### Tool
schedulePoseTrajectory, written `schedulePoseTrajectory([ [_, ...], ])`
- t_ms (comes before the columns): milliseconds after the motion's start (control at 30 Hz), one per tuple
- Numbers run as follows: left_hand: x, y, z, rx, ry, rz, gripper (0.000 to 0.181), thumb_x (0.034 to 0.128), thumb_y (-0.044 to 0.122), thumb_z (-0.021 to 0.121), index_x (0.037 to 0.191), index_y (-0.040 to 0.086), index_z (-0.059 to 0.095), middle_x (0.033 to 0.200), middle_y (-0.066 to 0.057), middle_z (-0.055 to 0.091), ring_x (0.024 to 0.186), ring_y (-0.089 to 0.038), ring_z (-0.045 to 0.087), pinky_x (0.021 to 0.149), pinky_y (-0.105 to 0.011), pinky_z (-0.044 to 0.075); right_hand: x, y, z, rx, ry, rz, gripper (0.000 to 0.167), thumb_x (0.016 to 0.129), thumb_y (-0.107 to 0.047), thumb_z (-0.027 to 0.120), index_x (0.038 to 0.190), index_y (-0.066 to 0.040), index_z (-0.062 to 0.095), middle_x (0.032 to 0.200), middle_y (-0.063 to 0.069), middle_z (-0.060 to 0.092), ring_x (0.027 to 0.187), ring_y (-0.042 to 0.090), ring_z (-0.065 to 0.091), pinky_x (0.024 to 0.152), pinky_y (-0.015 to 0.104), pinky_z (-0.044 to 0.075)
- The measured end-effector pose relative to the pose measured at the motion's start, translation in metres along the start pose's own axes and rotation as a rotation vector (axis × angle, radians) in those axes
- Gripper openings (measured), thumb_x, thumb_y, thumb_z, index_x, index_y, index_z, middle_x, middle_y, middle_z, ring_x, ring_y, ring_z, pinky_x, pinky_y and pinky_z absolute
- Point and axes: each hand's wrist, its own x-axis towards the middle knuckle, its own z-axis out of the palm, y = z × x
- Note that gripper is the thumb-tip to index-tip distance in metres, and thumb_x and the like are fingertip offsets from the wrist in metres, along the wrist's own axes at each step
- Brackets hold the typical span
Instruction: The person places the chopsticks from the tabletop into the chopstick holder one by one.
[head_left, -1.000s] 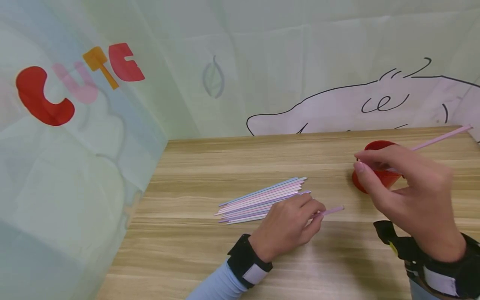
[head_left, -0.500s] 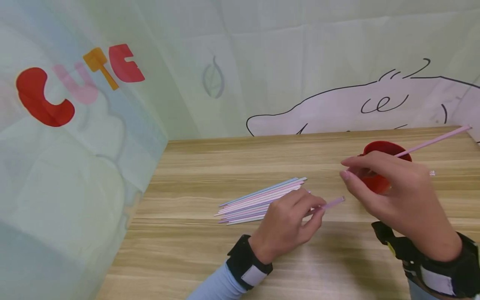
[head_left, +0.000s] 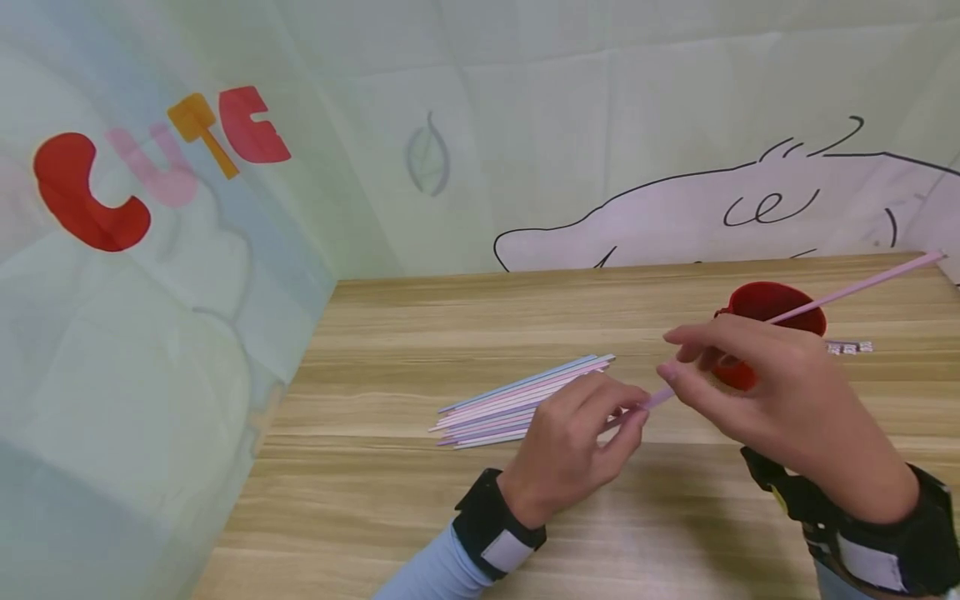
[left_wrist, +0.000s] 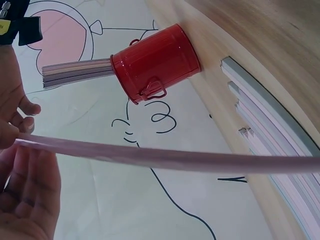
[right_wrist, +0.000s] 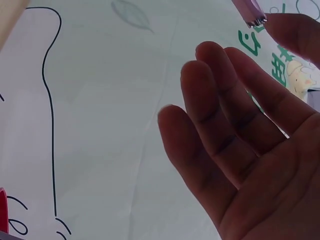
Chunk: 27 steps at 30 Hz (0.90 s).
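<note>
My left hand [head_left: 581, 442] pinches a lilac straw [head_left: 660, 398] between thumb and fingertips over the table; the rest of the straw [left_wrist: 165, 157] runs close past the left wrist camera. My right hand [head_left: 780, 392] is at its far end, thumb and fingers apart, with the straw's shiny tip [right_wrist: 255, 21] near one digit; whether they touch is unclear. Behind the right hand, partly hidden, stands a red cup [left_wrist: 157, 65] with side handles. Several straws [left_wrist: 77, 72] stick out of it. A pink straw [head_left: 862, 287] slants over its mouth to the right.
Left of centre, a bundle of several pastel straws [head_left: 495, 408] lies on the wooden table [head_left: 360, 358], partly behind my left hand. A printed cloth [head_left: 450, 100] hangs along the table's back and left sides.
My right hand has moved left and down from the cup to the end of the straw in my left hand, uncovering more of the cup. The left hand has barely moved.
</note>
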Motion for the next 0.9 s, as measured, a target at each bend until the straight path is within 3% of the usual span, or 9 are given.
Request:
schedulePoseTrajectory([
  [167, 0.0005, 0.0006, -0.001, -0.008, 0.025, -0.006, 0.013, 0.0911, 0.007, 0.071, 0.104, 0.005, 0.069, 0.095, -0.001, 0.067, 0.082, -0.006, 0.062, 0.077, -0.008, 0.047, -0.0002, -0.001, 0.0022, -0.015, -0.035, 0.014, 0.036, 0.068, -0.016, 0.091, 0.101, -0.016, 0.077, 0.087, -0.011, 0.069, 0.076, 0.008, 0.062, 0.072, 0.014, 0.045],
  [433, 0.0006, 0.0, -0.0006, -0.033, 0.084, 0.014, 0.017, 0.091, 0.004, 0.07, 0.108, 0.003, 0.068, 0.097, -0.004, 0.067, 0.082, -0.007, 0.064, 0.076, -0.009, 0.047, 0.0014, -0.0033, 0.0057, 0.013, -0.121, -0.007, 0.02, 0.077, -0.02, 0.088, 0.091, -0.021, 0.075, 0.083, -0.016, 0.067, 0.073, 0.004, 0.061, 0.068, 0.013, 0.046],
  [500, 0.0005, -0.0002, -0.0004, -0.037, 0.093, 0.021, 0.018, 0.0911, 0.004, 0.07, 0.109, 0.002, 0.067, 0.098, -0.005, 0.067, 0.083, -0.007, 0.065, 0.077, -0.009, 0.048, 0.0018, -0.0035, 0.0064, 0.036, -0.12, -0.021, 0.015, 0.084, -0.031, 0.083, 0.09, -0.021, 0.074, 0.082, -0.016, 0.067, 0.071, 0.003, 0.061, 0.066, 0.014, 0.047],
  [600, 0.0003, -0.0007, -0.0001, -0.037, 0.093, 0.025, 0.02, 0.0911, 0.003, 0.069, 0.111, 0.002, 0.066, 0.098, -0.005, 0.068, 0.082, -0.007, 0.064, 0.077, -0.01, 0.048, 0.0022, -0.0037, 0.0073, 0.074, -0.095, -0.046, 0.026, 0.091, -0.046, 0.071, 0.09, -0.02, 0.074, 0.082, -0.015, 0.067, 0.07, 0.003, 0.06, 0.066, 0.014, 0.047],
  [900, 0.0002, 0.0, 0.0001, -0.027, 0.064, 0.002, 0.024, 0.0915, 0.005, 0.066, 0.116, 0.004, 0.065, 0.096, -0.002, 0.067, 0.081, -0.007, 0.063, 0.078, -0.01, 0.047, 0.0018, -0.0023, 0.0071, 0.106, -0.046, -0.053, 0.033, 0.091, -0.052, 0.064, 0.091, -0.02, 0.075, 0.081, -0.011, 0.068, 0.069, 0.005, 0.059, 0.07, 0.012, 0.046],
])
